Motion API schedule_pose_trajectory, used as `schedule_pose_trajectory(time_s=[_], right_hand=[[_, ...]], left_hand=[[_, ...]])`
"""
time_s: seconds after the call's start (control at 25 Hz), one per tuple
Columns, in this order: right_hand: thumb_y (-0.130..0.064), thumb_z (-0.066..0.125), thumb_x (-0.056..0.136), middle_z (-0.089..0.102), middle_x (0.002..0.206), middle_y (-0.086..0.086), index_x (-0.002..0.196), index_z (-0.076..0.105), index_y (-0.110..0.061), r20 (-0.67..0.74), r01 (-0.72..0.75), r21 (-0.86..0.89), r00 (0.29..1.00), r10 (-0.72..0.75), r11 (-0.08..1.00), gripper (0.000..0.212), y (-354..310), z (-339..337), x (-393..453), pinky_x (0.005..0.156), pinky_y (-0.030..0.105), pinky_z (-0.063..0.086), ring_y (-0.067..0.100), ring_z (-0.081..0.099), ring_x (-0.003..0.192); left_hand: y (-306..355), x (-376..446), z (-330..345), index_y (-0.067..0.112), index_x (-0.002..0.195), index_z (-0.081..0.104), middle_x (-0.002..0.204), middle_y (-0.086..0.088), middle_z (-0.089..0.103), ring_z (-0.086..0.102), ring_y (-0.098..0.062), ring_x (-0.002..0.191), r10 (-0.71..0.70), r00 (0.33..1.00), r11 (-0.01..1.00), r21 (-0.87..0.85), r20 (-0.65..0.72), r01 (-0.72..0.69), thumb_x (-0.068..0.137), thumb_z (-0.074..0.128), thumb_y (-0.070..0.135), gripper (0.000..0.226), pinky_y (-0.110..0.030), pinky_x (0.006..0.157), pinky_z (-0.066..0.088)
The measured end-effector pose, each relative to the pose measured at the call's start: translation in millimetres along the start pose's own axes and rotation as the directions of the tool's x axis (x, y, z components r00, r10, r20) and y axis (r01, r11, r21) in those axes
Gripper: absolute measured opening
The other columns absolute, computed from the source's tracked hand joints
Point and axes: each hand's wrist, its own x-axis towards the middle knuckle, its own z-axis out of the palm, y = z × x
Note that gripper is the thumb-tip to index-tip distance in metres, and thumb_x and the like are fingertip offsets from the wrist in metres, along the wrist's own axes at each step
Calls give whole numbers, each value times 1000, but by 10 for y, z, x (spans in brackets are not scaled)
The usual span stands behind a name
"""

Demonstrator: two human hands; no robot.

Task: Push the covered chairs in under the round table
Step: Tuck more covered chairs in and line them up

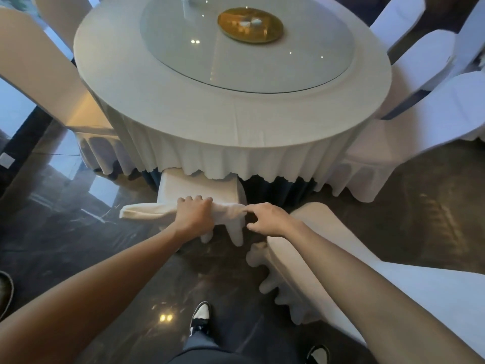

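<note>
A round table (147,82) with a white cloth and a glass turntable fills the upper middle. Directly in front of me a white-covered chair (199,187) stands with its seat partly under the hanging tablecloth. My left hand (194,215) is closed over the top edge of its backrest. My right hand (267,219) pinches the cover at the right end of that same top edge. A second covered chair (328,248) stands at my lower right, out from the table and angled away.
More covered chairs ring the table at left (39,74) and right (425,109). A gold plate (250,24) lies on the turntable. The floor is dark polished stone. My shoes (200,319) are below, and another shoe (5,292) shows at the left edge.
</note>
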Motion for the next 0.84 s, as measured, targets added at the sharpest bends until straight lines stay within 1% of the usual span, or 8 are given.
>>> schedule_pose_trajectory(time_s=[0.12,0.2,0.32,0.4,0.48,0.64,0.76,0.84], right_hand=[[-27,62,93,50,145,2,147,42,-27,0,42,-109,999,-42,993,58,665,-168,-508,97,39,47,22,51,128],[-24,61,93,46,149,3,148,41,-25,-23,57,-134,998,-61,989,59,1198,-297,-893,103,42,45,23,46,134],[-23,59,90,46,149,4,148,41,-23,-62,93,-199,992,-107,976,61,1929,-466,-1465,107,44,42,25,43,136],[-26,59,89,45,149,6,149,40,-20,-83,116,-279,986,-144,953,63,2367,-549,-1785,111,46,37,28,38,138],[-27,58,90,40,152,7,150,37,-19,-115,86,-304,985,-126,949,64,2780,-636,-2074,115,48,30,30,30,143],[-28,57,90,29,159,10,153,30,-19,-206,-29,-298,978,-34,954,68,3533,-739,-2576,118,49,21,30,19,148],[-30,55,90,20,162,9,155,23,-20,-242,-111,-251,969,49,962,73,4011,-687,-2945,120,47,17,27,13,150],[-33,55,89,15,164,7,157,19,-23,-184,-112,-231,980,70,967,77,4300,-573,-3244,121,46,14,25,10,151]], left_hand=[[1014,-175,-17,18,128,58,112,-5,64,60,-23,98,22,1000,993,-114,-12,-24,88,64,33,43,-37,83,50],[1719,-373,26,18,128,59,111,-4,66,63,-21,96,17,1000,979,-205,-6,-18,89,64,30,41,-34,80,51],[2689,-644,144,18,130,56,120,-6,65,60,-25,110,1,1000,980,-198,8,1,90,61,33,43,-41,96,46],[3274,-754,233,16,138,49,131,-7,61,54,-28,122,16,1000,982,-190,5,-14,89,62,38,55,-47,106,41],[3809,-828,313,14,146,41,140,-9,55,49,-31,131,49,999,979,-201,6,-47,88,64,40,67,-50,112,36],[4751,-928,454,11,154,27,155,-11,39,36,-33,142,182,982,960,-222,46,-168,93,59,43,76,-50,118,28],[5319,-1048,540,10,156,21,155,-13,38,37,-34,141,230,970,952,-223,74,-209,92,58,52,85,-49,115,32],[5682,-1235,687,11,155,20,155,-12,38,38,-33,140,275,949,942,-241,153,-234,89,59,58,90,-50,113,35]])
